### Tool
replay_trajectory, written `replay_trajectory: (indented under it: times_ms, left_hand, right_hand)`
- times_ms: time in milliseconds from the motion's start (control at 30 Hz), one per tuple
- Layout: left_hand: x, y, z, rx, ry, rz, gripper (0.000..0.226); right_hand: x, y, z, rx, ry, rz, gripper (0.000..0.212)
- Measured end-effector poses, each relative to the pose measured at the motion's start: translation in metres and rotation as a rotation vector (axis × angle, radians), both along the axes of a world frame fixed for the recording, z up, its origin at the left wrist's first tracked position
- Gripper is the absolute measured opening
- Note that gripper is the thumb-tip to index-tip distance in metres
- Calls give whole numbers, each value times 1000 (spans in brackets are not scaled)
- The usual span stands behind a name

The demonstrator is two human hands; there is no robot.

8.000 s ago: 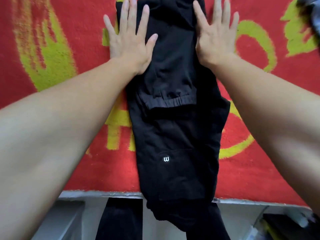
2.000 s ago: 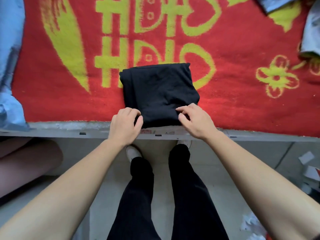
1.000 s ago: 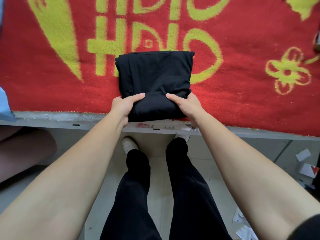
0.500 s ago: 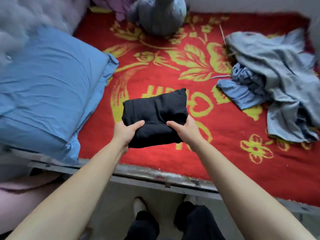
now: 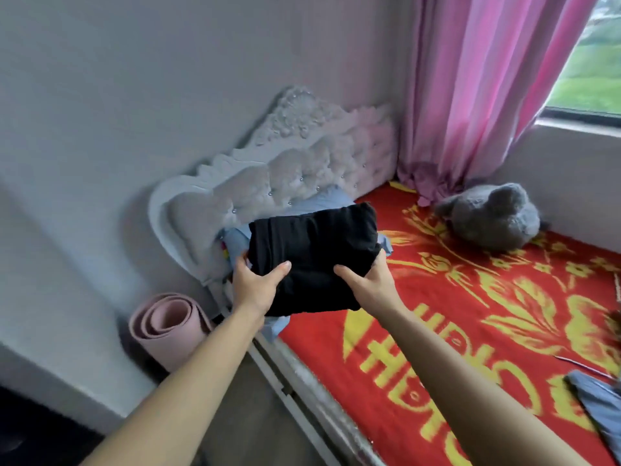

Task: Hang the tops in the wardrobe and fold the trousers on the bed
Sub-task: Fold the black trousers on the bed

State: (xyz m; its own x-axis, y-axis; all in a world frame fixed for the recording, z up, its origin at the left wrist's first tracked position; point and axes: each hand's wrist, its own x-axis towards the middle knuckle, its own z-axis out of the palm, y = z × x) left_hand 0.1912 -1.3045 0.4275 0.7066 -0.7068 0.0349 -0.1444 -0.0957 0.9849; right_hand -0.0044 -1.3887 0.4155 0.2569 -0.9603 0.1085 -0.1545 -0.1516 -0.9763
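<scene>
The black trousers (image 5: 312, 250), folded into a thick square bundle, are lifted in the air above the head end of the bed (image 5: 470, 331). My left hand (image 5: 257, 285) grips the bundle's near left corner, thumb on top. My right hand (image 5: 368, 280) grips its near right corner the same way. The bundle hangs in front of the blue pillow (image 5: 322, 201), which it mostly hides. A piece of grey-blue clothing (image 5: 598, 408) lies at the bed's lower right edge.
A white tufted headboard (image 5: 268, 173) stands against the wall. A grey plush toy (image 5: 494, 220) sits by the pink curtain (image 5: 470, 89) and window. A rolled pink mat (image 5: 168, 327) lies on the floor left of the bed. The bed's metal rail (image 5: 302, 381) runs diagonally.
Both hands have lifted the folded trousers off the red blanket and carried them left toward the headboard and pillow. My view has swung up and to the left.
</scene>
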Motion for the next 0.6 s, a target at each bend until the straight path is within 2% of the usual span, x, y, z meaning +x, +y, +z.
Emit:
replay_trajectory:
  times_ms: [67,133,300,600]
  left_hand:
    - [8,44,3,15,-32,153,100]
    - [18,89,6,32,-74,263,99]
    - [48,205,22,65,-103,443,81]
    - [118,390,83,-116,-261,626,76]
  right_hand:
    - [22,24,0,36,-5,105,105]
    - [45,51,0,47,16,233,119]
    - [103,133,11,-31,71,473,105]
    - [201,296,84,-207,-93,684,92]
